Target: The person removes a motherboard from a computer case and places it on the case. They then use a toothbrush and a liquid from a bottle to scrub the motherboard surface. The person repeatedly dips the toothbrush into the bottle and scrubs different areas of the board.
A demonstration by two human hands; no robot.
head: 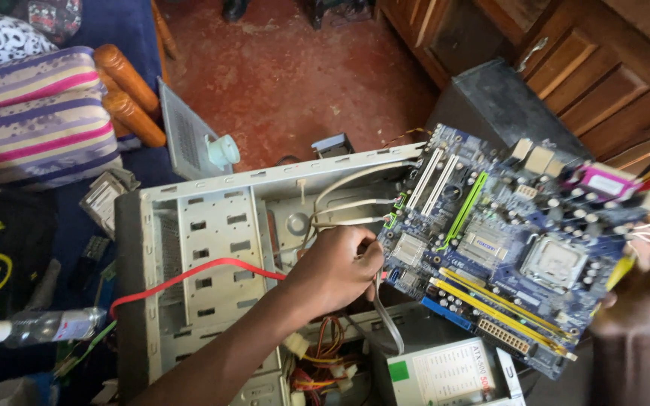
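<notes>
Red, scuffed floor [287, 75] lies beyond the hands. Wooden cabinet doors [566, 60] stand far right; striped cushion [35, 113] far left

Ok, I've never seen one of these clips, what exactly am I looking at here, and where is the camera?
The one picture comes from a camera worn on a person's head, looking down at their own two bare hands. An open grey desktop computer case lies on its side. The right hand holds up a blue motherboard by its edge, tilted above the case. The left hand grips the thin white cables at the board's near corner. A red data cable crosses the case, and a power supply with bundled wires sits at the bottom. A plastic bottle lies to the left.
</notes>
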